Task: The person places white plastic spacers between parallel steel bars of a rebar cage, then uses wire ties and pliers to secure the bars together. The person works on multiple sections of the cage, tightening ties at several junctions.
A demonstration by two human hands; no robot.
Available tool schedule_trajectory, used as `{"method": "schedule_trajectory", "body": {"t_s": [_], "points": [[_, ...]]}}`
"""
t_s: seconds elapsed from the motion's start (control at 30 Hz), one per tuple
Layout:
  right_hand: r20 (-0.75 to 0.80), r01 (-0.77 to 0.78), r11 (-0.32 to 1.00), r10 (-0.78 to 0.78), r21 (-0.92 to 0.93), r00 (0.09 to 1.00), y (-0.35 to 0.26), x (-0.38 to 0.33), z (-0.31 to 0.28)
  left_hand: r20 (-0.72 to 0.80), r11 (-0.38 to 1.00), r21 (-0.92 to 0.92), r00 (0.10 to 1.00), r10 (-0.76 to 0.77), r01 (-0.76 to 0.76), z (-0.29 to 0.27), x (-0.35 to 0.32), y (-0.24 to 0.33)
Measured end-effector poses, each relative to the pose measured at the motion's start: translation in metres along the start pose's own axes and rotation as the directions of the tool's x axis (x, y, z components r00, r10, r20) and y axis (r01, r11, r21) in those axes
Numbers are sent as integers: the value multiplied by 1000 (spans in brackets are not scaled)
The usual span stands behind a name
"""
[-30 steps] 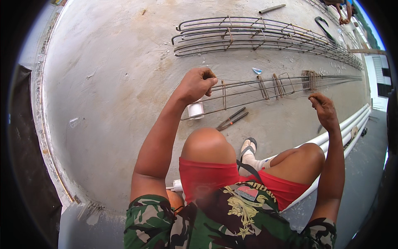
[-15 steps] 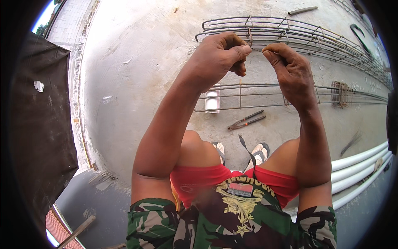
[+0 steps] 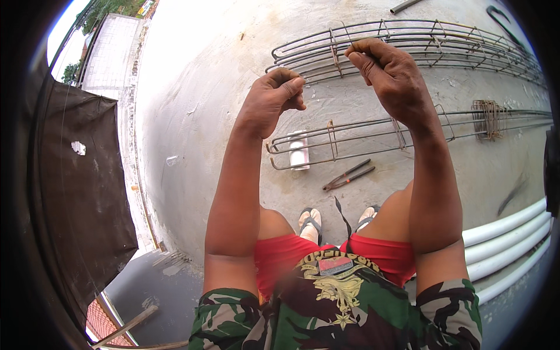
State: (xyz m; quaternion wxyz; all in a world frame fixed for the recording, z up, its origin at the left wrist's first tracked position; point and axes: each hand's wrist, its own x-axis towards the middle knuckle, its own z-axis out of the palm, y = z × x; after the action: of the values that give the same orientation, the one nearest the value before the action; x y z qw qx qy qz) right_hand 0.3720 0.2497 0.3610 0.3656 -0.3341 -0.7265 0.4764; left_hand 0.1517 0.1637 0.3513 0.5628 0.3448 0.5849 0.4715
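Note:
Both my hands are raised in front of me, above the concrete floor. My left hand (image 3: pixel 274 96) is closed in a pinch, thumb against curled fingers; whatever it holds is too thin or hidden to make out. Higher up and to the right, my right hand (image 3: pixel 388 76) pinches with thumb and forefinger near a faint thin line, perhaps wire. Behind the hands lies a long rebar cage (image 3: pixel 402 46). A narrower rebar cage (image 3: pixel 361 137) runs below them, partly hidden by my right wrist. Black-handled pincers (image 3: pixel 348 176) with orange bands rest on the floor near my feet.
A small white-and-pink box (image 3: pixel 298 150) sits under the narrower cage's left end. Bundled stirrups (image 3: pixel 489 119) hang around its bars at right. White pipes (image 3: pixel 501 245) lie at lower right, with dark wires (image 3: pixel 513 193) beyond. A dark sheet (image 3: pixel 87 175) hangs at left by the floor's edge.
My hands have moved farther apart: the left went left and down, the right shifted up and slightly left. Both stay pinched. The view has also shifted a little.

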Motion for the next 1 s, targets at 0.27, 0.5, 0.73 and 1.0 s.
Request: {"method": "schedule_trajectory", "body": {"t_s": [0.27,0.5,0.73,1.0], "points": [[-173,-112,980,83,-167,982,42,12,-25,-232,657,736,973,13,167,31,56,-70],[190,-329,909,381,-256,905,105,14,28,-151,560,806,981,-119,192,-49,36,4],[406,-406,853,516,-329,754,167,-12,111,-462,434,762,873,-155,480,-154,-39,-8],[412,-527,729,683,-437,603,243,-57,167,-507,642,358,719,-475,677,-216,-92,-165]]}}
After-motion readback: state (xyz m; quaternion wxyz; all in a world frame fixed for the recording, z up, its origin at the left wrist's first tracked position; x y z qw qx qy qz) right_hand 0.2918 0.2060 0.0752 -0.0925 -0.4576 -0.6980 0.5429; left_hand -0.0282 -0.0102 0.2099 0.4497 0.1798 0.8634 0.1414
